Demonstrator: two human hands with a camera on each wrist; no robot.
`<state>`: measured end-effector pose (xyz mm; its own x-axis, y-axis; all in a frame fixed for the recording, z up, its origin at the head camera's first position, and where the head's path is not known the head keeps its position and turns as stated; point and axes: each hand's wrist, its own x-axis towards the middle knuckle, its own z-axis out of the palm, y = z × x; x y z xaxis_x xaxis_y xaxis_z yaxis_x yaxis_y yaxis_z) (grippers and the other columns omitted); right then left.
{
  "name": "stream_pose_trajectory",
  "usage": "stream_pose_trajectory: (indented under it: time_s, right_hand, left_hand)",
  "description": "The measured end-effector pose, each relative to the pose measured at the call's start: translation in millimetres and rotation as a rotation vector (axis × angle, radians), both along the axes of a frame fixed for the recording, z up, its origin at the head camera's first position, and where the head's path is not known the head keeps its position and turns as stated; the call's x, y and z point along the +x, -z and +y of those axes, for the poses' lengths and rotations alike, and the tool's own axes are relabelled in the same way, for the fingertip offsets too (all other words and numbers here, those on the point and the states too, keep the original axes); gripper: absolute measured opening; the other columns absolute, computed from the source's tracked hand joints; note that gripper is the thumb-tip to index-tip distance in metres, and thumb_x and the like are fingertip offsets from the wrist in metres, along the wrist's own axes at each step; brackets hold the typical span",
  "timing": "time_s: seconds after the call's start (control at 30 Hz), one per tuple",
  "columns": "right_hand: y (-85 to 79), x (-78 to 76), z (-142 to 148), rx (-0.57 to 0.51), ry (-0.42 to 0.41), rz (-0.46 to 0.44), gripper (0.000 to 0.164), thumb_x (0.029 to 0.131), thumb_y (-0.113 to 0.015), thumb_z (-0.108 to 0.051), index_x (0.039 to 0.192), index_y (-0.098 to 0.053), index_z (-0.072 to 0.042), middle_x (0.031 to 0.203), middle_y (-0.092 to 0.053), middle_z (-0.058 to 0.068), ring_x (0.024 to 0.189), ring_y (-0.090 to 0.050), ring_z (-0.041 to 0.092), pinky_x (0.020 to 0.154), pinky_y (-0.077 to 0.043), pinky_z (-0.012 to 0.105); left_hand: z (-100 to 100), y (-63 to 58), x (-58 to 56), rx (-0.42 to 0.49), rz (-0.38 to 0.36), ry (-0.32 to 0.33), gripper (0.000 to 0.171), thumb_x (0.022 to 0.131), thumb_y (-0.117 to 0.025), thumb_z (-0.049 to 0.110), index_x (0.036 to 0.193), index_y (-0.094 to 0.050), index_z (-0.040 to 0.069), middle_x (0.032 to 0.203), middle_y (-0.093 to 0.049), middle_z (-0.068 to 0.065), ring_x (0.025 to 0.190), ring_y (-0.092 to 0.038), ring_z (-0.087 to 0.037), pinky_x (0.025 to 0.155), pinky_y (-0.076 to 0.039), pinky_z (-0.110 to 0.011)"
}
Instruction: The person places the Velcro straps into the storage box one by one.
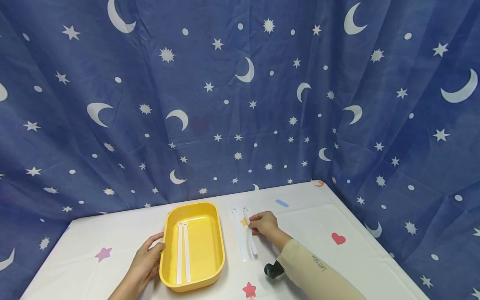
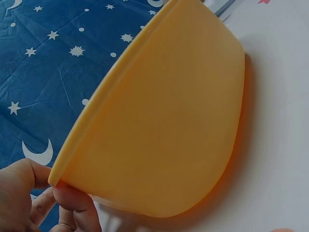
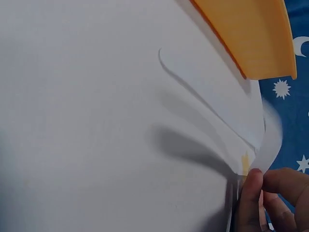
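Your left hand gripped the left side of the yellow bin, thumb and fingers drawn in narrow at the rim, as the left wrist view showed. Bin stood on the white tablecloth, its inside facing up. Two white straps lay lengthwise in it, toward its left side, slot ends together at the far end, spreading apart nearer you. Your right hand pinched a held strap, also white, between thumb and fingers, to the right of the bin; it curved at your fingertips, part of it blurred in the right wrist view. Just left of that, a flat strap lay on the cloth between the bin and your right hand. You had a cream sleeve on the right arm, with a black device at the wrist. Cloth carried a red heart print to the right and a purple star print to the left. Blue curtain with moons and stars hung behind.
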<state>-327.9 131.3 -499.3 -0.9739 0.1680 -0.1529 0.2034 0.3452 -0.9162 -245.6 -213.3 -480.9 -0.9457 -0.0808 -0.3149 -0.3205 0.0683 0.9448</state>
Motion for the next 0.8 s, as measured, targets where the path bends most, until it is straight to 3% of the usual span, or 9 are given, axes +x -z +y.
stream_pose_trajectory:
  time_s: [0.13, 0.43, 0.63, 0.8]
  right_hand:
    - [-1.6, 2.2, 1.5, -0.027, -0.001, -0.006, 0.02, 0.077, -0.075, 0.003, 0.096, -0.073, 0.006, 0.08, -0.07, 0.008, 0.055, -0.058, 0.006, 0.053, -0.055, 0.019]
    - [-3.2, 2.4, 0.6, -0.09, 0.011, -0.029, 0.027, 0.077, -0.07, 0.002, 0.103, -0.07, 0.007, 0.079, -0.066, 0.007, 0.06, -0.057, 0.008, 0.054, -0.054, 0.019]
    - [-1.5, 1.3, 3.0, -0.115, 0.035, -0.049, 0.028, 0.078, -0.069, 0.001, 0.105, -0.069, 0.008, 0.078, -0.064, 0.006, 0.061, -0.057, 0.009, 0.054, -0.054, 0.019]
    - [-1.7, 0.8, 5.5, -0.163, 0.035, -0.077, 0.029, 0.079, -0.069, 0.001, 0.107, -0.067, 0.008, 0.077, -0.064, 0.005, 0.061, -0.057, 0.008, 0.055, -0.053, 0.018]
  left_hand:
    - [0.2, 0.4, -1.0, 0.0, -0.006, 0.001, 0.056, 0.097, -0.048, 0.018, 0.15, -0.032, 0.009, 0.106, -0.068, -0.012, 0.086, -0.068, -0.017, 0.073, -0.06, -0.036]
    - [-1.9, 0.0, -1.1, -0.02, -0.017, -0.001, 0.056, 0.097, -0.048, 0.018, 0.15, -0.032, 0.01, 0.098, -0.068, -0.006, 0.073, -0.062, -0.01, 0.062, -0.056, -0.025]
    - [-1.2, 0.0, -1.4, -0.042, -0.022, 0.012, 0.056, 0.096, -0.046, 0.017, 0.15, -0.033, 0.013, 0.082, -0.066, -0.001, 0.049, -0.043, -0.003, 0.045, -0.04, -0.017]
    - [-1.4, 1.1, -1.5, -0.036, -0.021, 0.007, 0.056, 0.097, -0.047, 0.018, 0.15, -0.033, 0.012, 0.088, -0.068, -0.003, 0.057, -0.053, -0.005, 0.05, -0.046, -0.019]
